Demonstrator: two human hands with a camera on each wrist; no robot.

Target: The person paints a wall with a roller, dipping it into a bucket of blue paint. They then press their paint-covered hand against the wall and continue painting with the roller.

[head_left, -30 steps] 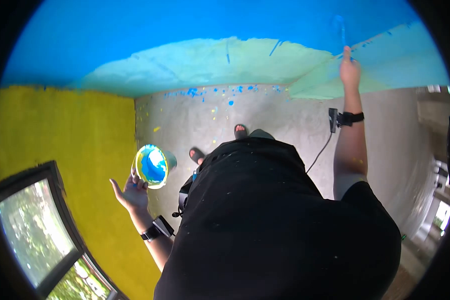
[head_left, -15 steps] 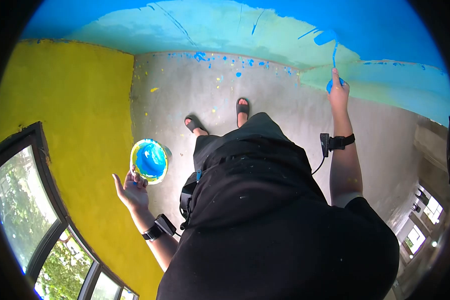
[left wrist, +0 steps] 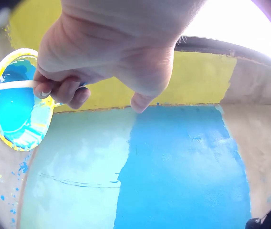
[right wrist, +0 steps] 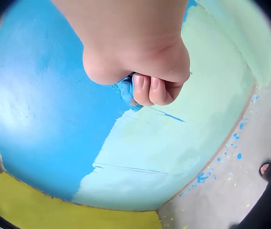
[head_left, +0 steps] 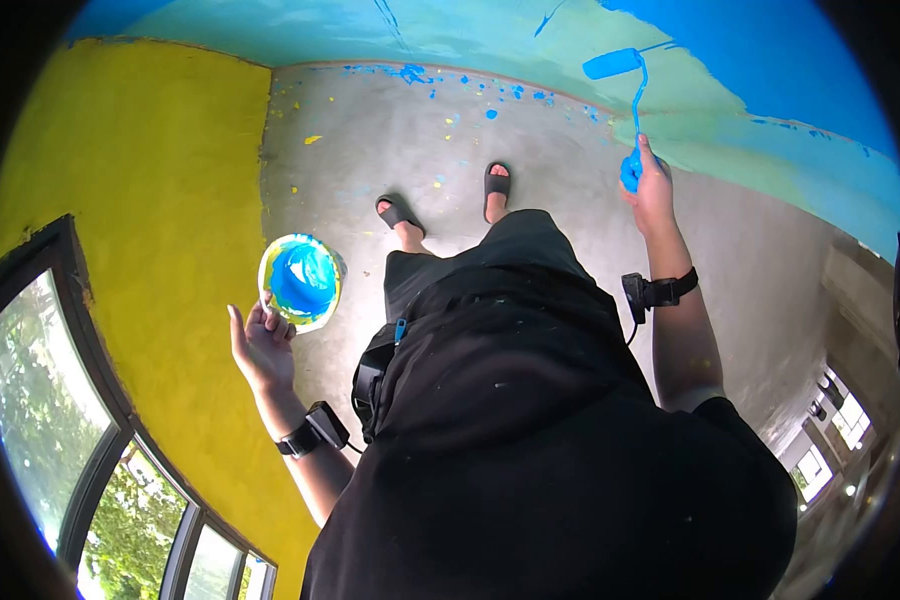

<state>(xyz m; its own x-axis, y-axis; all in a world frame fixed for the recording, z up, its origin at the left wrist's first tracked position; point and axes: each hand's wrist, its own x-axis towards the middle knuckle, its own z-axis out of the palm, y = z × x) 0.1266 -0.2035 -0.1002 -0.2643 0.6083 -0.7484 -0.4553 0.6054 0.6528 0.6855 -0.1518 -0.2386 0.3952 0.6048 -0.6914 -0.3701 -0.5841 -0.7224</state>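
Note:
My left hand holds a paint bucket by its thin white handle, fingers curled round it and thumb sticking out. Blue paint lies inside, and yellow and white smears coat the rim. In the right hand is a small paint roller, its sleeve and bent rod covered in blue. The right wrist view shows the fingers curled round its blue, paint-caked grip; the roller sleeve is hidden there. In the head view the sleeve overlaps the pale green part of the wall.
The wall ahead is part bright blue, part pale green. A yellow wall with windows stands at left. Grey floor with blue and yellow spatters lies around the sandalled feet.
The right hand has drawn the roller down and left, from the blue area toward the pale green. The head view has tilted down. The left hand keeps its hold on the bucket.

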